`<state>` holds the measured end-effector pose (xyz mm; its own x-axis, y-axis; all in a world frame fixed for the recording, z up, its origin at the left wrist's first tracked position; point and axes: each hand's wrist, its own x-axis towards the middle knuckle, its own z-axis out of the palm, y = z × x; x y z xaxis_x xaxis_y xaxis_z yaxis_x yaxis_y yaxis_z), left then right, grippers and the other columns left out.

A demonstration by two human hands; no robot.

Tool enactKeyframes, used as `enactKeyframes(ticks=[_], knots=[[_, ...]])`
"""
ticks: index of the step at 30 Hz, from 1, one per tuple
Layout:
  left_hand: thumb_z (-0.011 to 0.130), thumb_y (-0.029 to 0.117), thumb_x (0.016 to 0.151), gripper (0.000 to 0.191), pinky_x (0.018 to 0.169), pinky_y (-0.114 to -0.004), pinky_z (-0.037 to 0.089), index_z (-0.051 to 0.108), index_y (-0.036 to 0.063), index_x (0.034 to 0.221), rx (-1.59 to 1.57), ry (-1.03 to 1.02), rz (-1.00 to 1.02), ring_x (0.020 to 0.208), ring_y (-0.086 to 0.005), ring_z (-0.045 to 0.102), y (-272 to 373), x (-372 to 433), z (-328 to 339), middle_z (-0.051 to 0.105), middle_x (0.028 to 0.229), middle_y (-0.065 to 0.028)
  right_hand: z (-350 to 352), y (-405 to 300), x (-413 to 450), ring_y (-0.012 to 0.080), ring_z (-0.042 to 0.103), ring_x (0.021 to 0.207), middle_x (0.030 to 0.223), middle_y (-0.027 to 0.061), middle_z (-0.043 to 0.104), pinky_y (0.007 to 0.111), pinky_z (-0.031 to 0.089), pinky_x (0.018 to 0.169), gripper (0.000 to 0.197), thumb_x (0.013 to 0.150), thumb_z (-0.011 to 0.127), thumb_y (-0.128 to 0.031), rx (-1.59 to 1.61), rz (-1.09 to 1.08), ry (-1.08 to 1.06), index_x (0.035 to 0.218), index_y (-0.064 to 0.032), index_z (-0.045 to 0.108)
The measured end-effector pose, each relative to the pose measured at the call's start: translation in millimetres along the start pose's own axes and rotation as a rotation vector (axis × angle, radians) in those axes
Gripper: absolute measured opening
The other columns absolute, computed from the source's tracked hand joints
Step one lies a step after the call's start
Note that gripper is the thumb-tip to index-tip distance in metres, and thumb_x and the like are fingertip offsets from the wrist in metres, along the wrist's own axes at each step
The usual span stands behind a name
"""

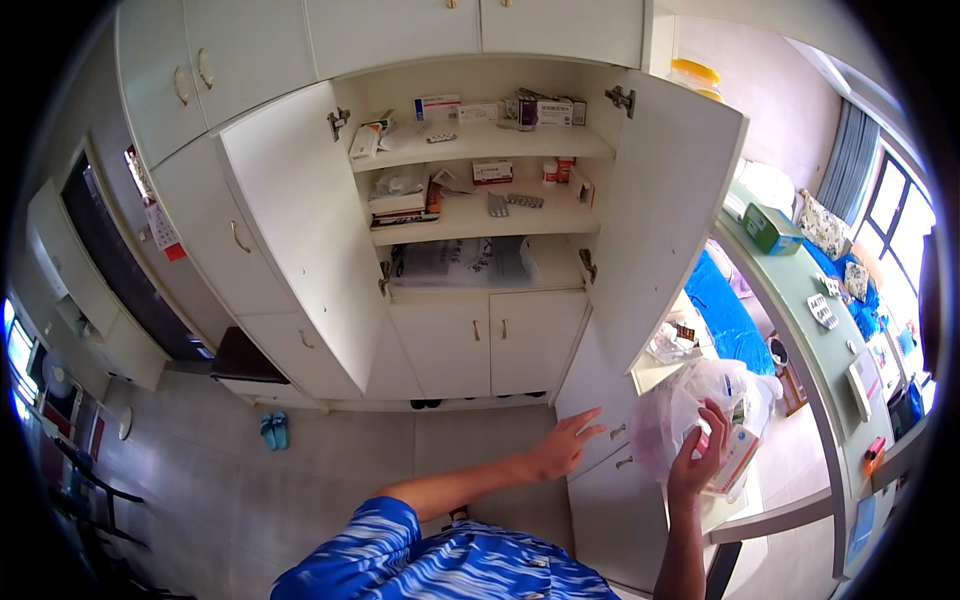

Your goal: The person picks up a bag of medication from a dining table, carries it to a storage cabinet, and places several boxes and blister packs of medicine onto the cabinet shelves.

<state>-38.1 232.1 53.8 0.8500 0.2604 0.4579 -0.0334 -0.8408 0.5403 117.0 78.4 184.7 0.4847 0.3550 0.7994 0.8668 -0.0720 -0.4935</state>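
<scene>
My left hand (564,448) reaches out to the right in front of the cabinet, its fingers apart and nothing in them. On the right, my right hand (701,454) is curled at a translucent plastic bag (660,431), with bag film between thumb and fingers. A white medicine box (735,461) with a red stripe shows in the bag beside that hand; other contents are blurred by the film. Before me stands an open white cabinet (484,225). Medicine boxes (555,112) line its upper shelf, and blister packs (525,200) lie on the middle one.
Open cabinet doors jut out on the left (300,247) and right (667,202). Books (405,196) are stacked on the middle shelf; a printed bag (465,261) lies below. A green tissue box (772,229) stands on the right-hand ledge. Blue slippers (274,431) are on the floor.
</scene>
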Motion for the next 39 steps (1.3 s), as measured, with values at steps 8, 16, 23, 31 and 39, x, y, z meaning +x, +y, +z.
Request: enactKeyframes(ticks=[8,16,23,31,39], knots=[[0.047,0.001,0.085,0.039,0.085,-0.037,0.041,0.047,0.0078,0.123,-0.173,-0.033,-0.079,0.095,-0.0268,0.058,-60,-1,-37,0.060,0.108,-0.0112,84,-62,48,0.0303,0.062,0.086,0.095,0.0171,0.063,0.035,0.049,0.077,0.021,0.076,0.048,0.012,0.219,-0.114,-0.178,0.091,0.0019,0.058],[0.048,0.011,0.087,0.030,0.078,-0.039,0.042,0.050,0.0069,0.117,0.004,-0.139,0.038,0.076,-0.0297,0.059,-113,-26,-105,0.062,0.081,-0.0125,204,-121,89,0.0210,0.063,0.070,0.079,0.0131,0.061,0.028,0.049,0.064,0.016,0.079,0.050,0.010,0.485,-0.187,-0.472,0.091,0.0019,0.059],[0.053,0.003,0.082,0.030,0.067,-0.038,0.045,0.054,0.0078,0.112,0.121,0.126,-0.044,0.067,-0.0272,0.056,-158,-8,-183,0.060,0.073,-0.0090,344,-148,131,0.0229,0.064,0.069,0.083,0.0145,0.064,0.030,0.050,0.065,0.015,0.080,0.052,0.004,0.604,-0.123,-0.724,0.094,0.0012,0.058],[0.050,-0.001,0.084,0.021,0.056,-0.028,0.041,0.052,0.0019,0.105,-0.007,0.933,-0.245,0.058,-0.0155,0.049,-192,42,-274,0.054,0.072,-0.0071,449,-187,181,0.0219,0.064,0.074,0.088,0.0141,0.064,0.030,0.050,0.066,0.016,0.081,0.052,0.003,0.615,-0.243,-0.622,0.096,0.0020,0.056],[0.052,-0.005,0.075,0.035,0.079,-0.038,0.042,0.049,-0.0006,0.110,0.558,0.957,-0.112,0.088,-0.0296,0.051,-197,94,-391,0.051,0.098,-0.0158,494,-218,230,0.0353,0.057,0.087,0.090,0.0175,0.060,0.043,0.047,0.072,0.023,0.072,0.053,0.006,0.718,-0.555,-0.422,0.094,-0.0005,0.056]])
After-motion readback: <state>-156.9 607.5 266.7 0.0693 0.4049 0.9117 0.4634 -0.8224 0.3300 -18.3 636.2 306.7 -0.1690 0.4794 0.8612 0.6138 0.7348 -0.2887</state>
